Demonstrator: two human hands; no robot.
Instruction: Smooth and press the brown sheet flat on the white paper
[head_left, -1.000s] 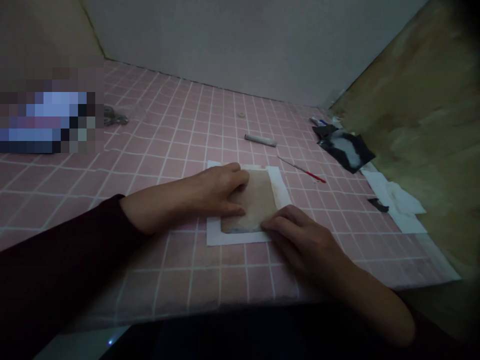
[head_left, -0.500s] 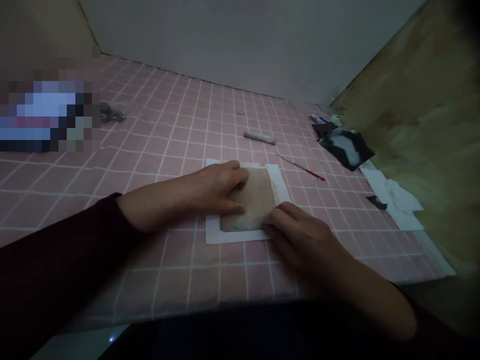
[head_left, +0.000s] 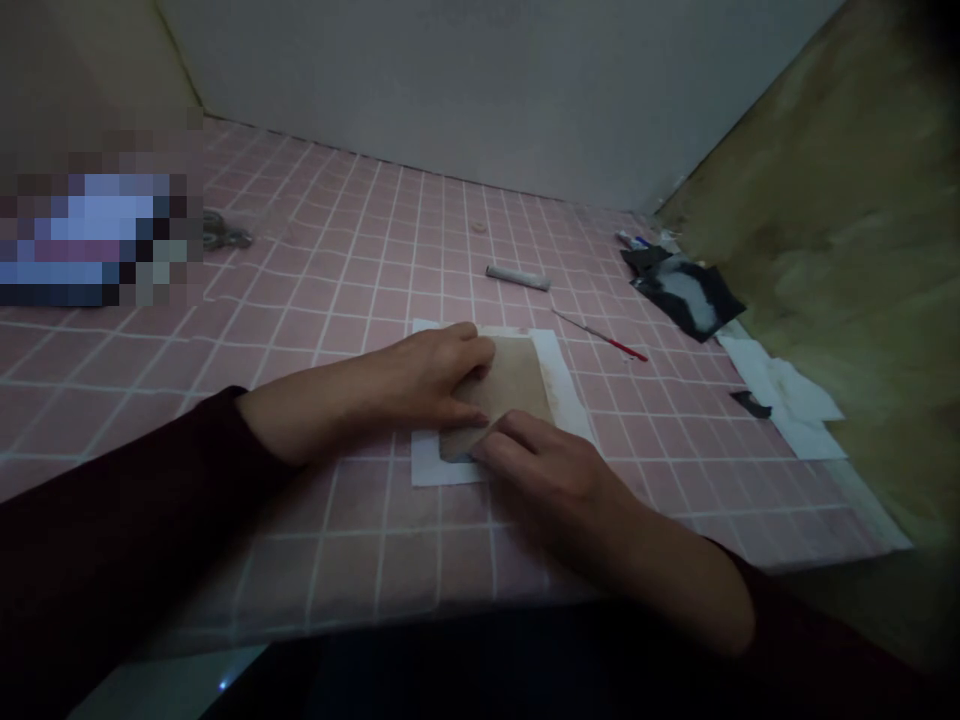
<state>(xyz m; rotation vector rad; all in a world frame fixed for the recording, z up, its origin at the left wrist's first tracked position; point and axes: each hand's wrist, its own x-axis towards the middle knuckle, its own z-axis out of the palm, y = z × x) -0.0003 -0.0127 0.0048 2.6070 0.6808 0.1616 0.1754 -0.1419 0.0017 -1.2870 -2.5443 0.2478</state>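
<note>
A tan rectangular sheet (head_left: 514, 375), its material unclear, lies on a larger piece of white paper (head_left: 566, 385). My left hand (head_left: 439, 375) rests on the sheet's left side, thumb and curled forefinger apart and pressing down on it. At the sheet's front edge is my right hand (head_left: 559, 475), its fingers bunched together against the surface beside my left thumb. Whatever its fingertips hold, if anything, is hidden. Together the hands cover the sheet's left part and front right corner.
Behind the paper lie a grey tube (head_left: 517, 278) and a thin tool with a red handle (head_left: 626, 350). Black scraps (head_left: 694, 295) and white paper pieces (head_left: 795, 395) sit along the right wall. A pink checked cloth (head_left: 337, 250) covers the table. Metal scissors-like handles (head_left: 221, 232) lie far left.
My right hand has slid left along the sheet's front edge, from its right corner to near my left thumb. My left hand has stayed in place on the sheet.
</note>
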